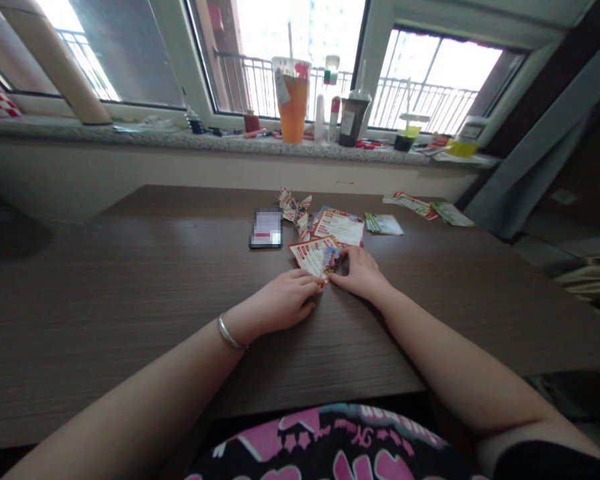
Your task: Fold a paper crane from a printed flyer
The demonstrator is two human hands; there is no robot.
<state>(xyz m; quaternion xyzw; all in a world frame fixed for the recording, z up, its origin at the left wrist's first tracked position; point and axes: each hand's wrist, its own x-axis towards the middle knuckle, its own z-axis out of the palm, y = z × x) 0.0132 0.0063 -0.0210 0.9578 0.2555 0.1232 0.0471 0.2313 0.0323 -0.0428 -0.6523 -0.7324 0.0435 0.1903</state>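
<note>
Left hand [285, 300] and right hand [363, 273] both pinch the red-and-white printed paper sheet [314, 257] mid brown wooden table [130, 300], towards its far edge. Risk: uneven pressure skews the fold, or the corner tears.

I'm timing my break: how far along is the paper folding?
Done: a few folded pieces lie beside the phone. In hand: the left hand and right hand are on one leaflet, partly folded, on the table. Left: a flat stack and more sheets to its right, unfolded.
</note>
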